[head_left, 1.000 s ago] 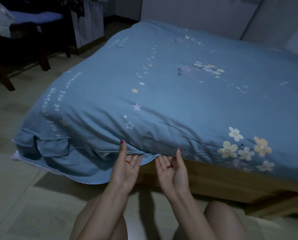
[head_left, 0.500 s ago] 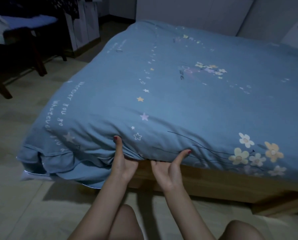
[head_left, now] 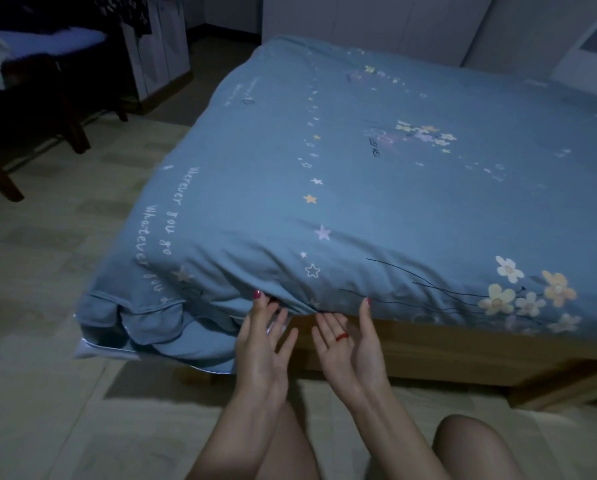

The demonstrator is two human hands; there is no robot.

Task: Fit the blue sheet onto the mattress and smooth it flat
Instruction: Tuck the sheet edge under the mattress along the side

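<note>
The blue sheet [head_left: 376, 209] looks soft and light; its loose hem is best pinched. Both hands, left hand [head_left: 260, 355] and right hand [head_left: 350, 344], are spread open, holding nothing.

A dim home bedroom: a wooden-framed bed [head_left: 463, 355] under a blue sheet [head_left: 376, 202] fills the right, a dark chair [head_left: 30, 109] far left, pale floorboards [head_left: 47, 306].
</note>
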